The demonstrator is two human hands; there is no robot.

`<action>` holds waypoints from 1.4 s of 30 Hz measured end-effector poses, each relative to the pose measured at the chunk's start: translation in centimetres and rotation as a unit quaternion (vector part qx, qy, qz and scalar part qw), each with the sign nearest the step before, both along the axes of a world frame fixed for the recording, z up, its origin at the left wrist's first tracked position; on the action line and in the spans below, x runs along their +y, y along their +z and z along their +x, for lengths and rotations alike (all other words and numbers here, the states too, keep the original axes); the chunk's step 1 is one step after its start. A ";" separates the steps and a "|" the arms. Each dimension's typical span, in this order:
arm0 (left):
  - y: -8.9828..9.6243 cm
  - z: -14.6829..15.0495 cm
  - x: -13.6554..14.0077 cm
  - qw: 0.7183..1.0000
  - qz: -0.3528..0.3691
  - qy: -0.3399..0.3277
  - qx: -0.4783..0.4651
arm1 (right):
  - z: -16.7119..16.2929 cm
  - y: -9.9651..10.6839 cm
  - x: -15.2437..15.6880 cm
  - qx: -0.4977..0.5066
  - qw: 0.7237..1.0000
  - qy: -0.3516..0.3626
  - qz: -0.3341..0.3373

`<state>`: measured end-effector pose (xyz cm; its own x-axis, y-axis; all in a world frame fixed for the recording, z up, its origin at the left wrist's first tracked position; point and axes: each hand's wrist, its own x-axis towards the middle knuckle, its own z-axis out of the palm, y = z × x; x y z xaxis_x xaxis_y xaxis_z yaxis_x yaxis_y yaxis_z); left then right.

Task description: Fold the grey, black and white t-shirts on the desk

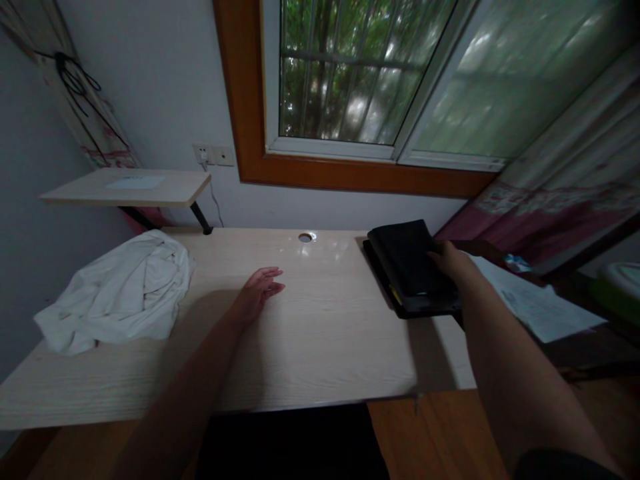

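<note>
Black folders [406, 257] at the desk's [320, 353] right end are clasped by the right hand [449, 260]; the left hand [260, 292] hangs open, empty. Handling them seems the step; shifting them calls for steadiness.

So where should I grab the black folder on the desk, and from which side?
Probably grip the black folder by its right edge, coming from the right, where the right hand is. Squeeze top and bottom together: along the left edge, the lower layer sticks out past the upper one, so pinching only the top might let the layers slide apart.
</note>
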<state>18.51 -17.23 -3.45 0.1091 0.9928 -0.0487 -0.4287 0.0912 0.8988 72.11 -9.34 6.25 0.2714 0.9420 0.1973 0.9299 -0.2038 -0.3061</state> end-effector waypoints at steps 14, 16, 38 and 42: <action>-0.6 -0.1 0.1 1.000 0.002 -0.004 0.017 | -6.9 -1.7 4.3 -0.188 0.975 0.112 0.048; -0.6 -0.1 0.2 1.000 0.007 -0.009 0.014 | -6.1 -2.6 5.3 -0.166 0.983 0.080 0.007; -0.5 -0.1 0.1 1.000 0.011 -0.019 0.015 | -7.4 -3.4 4.0 -0.119 0.981 0.153 -0.026; -0.8 -0.2 0.1 0.999 0.017 -0.023 0.014 | -7.0 -4.6 4.0 -0.100 0.984 0.145 -0.033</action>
